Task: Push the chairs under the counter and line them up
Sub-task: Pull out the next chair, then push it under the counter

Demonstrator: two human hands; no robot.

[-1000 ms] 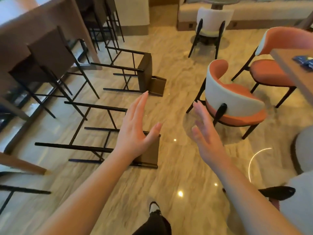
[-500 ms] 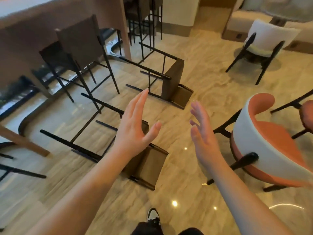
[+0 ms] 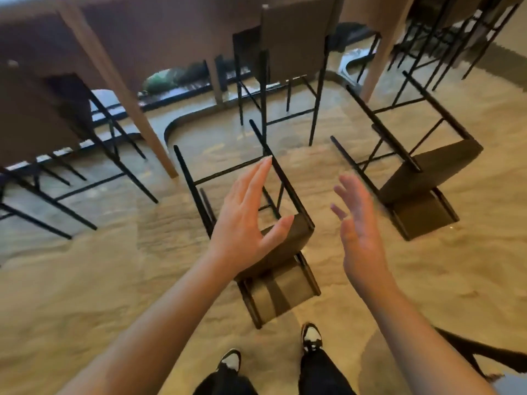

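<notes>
Two brown bar chairs with thin black legs lie tipped over on the marble floor. The nearer tipped chair (image 3: pixel 281 276) is right in front of my feet, legs pointing toward the counter (image 3: pixel 119 32). The second tipped chair (image 3: pixel 422 178) lies further right. My left hand (image 3: pixel 245 223) hovers open above the nearer chair's seat, not touching it. Level with it to the right, my right hand (image 3: pixel 359 232) is open too, fingers spread, holding nothing. An upright chair (image 3: pixel 293 47) stands at the counter behind them, and another upright chair (image 3: pixel 37 118) stands at the left.
A slanted wooden counter leg (image 3: pixel 125 98) comes down to the floor just left of the nearer chair's legs. A second wooden leg (image 3: pixel 382 52) stands at the back right. More black chair legs (image 3: pixel 445 38) crowd the top right. My shoes (image 3: pixel 310 336) are behind the chair.
The view has swung left toward the counter, so the orange chairs have left the picture. The nearer tipped chair now lies straight ahead under both open hands, which kept their pose.
</notes>
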